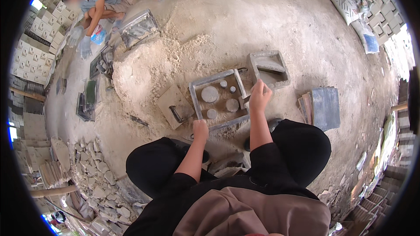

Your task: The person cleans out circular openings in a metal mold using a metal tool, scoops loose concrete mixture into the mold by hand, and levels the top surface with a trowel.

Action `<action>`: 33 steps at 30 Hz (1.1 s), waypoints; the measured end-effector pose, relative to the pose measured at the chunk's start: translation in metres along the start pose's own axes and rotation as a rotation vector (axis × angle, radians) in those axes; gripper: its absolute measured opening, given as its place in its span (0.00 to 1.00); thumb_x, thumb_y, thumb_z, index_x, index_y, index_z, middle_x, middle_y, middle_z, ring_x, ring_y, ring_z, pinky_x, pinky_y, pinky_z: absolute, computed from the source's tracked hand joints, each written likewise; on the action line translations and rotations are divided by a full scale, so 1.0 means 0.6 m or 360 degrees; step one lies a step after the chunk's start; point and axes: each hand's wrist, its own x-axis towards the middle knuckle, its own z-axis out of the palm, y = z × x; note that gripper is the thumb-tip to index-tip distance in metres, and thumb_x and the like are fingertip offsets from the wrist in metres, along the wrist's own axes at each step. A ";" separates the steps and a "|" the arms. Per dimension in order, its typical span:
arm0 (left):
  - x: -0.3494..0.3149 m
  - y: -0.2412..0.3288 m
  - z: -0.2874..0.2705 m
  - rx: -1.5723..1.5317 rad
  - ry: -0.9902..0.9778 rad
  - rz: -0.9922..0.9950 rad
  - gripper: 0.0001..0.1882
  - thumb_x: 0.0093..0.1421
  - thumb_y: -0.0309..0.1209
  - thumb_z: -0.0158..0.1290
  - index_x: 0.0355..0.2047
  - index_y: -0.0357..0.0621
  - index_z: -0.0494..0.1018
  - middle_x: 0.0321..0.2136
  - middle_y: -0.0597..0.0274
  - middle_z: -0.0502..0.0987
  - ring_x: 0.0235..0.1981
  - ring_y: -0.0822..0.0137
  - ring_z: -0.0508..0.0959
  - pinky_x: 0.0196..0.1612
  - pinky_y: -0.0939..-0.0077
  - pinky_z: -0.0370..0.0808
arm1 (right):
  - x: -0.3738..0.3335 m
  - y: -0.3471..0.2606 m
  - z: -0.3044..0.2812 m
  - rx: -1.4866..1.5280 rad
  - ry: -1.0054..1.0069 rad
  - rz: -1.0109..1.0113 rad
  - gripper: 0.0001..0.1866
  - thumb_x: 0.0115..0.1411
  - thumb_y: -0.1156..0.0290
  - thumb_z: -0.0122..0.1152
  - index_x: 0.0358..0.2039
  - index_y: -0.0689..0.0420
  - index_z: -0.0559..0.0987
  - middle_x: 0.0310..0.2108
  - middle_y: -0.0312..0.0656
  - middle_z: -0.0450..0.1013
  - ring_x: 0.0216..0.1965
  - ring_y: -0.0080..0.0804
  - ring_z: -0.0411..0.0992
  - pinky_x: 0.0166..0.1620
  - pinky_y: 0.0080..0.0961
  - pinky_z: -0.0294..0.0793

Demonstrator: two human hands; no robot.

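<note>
Here we are down on the floor (245, 13), taking twelve as straight ahead from the square grey frame (214, 78), which sits dead centre between the person's knees, where both hands can presumably get at it without a stretch. Left hand (200, 129) at seven o'clock: fingers curled in tight right at the near corner, perhaps to steady it, though whether they close on the rim is hidden. Right hand (260, 94) out at three: fingers drawn narrow, nothing clear between them, so I can't tell what, if anything, that grip has. It's right by the smaller grey tray (283, 66), lying at two with a slanting bar across it, close enough to swap between the pair.

Inside the frame, round discs (210, 94), big and small, spaced apart, likely so each keeps its own gap. Pale board (164, 102) at nine, just beside the frame. Sandy powder (140, 67) heaped at ten, well within reach, it seems. And at three, farther off, a stack of flat plates (326, 108), set clear of the working spot.
</note>
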 end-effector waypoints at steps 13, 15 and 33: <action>0.000 0.013 -0.035 0.0397 -0.0151 0.0025 0.15 0.56 0.29 0.38 0.30 0.29 0.70 0.32 0.41 0.70 0.32 0.45 0.71 0.39 0.55 0.67 | -0.033 -0.161 0.012 0.0591 -0.0583 0.0034 0.22 0.57 0.73 0.42 0.06 0.55 0.54 0.07 0.29 0.50 0.11 0.16 0.45 0.16 0.19 0.43; -0.009 0.014 -0.024 0.0291 0.0006 -0.0032 0.14 0.56 0.29 0.38 0.29 0.29 0.71 0.32 0.41 0.70 0.32 0.45 0.72 0.40 0.55 0.67 | -0.043 -0.154 0.014 0.0635 -0.0767 0.0172 0.21 0.55 0.74 0.41 0.06 0.56 0.55 0.07 0.30 0.51 0.11 0.17 0.45 0.16 0.20 0.44; -0.009 0.006 -0.030 -0.0099 -0.0176 -0.0311 0.15 0.55 0.30 0.38 0.33 0.28 0.66 0.37 0.35 0.66 0.40 0.45 0.68 0.46 0.57 0.63 | -0.123 -0.036 -0.023 -0.0110 -0.1608 -0.0347 0.14 0.38 0.68 0.49 0.07 0.64 0.61 0.07 0.41 0.55 0.10 0.26 0.55 0.16 0.27 0.50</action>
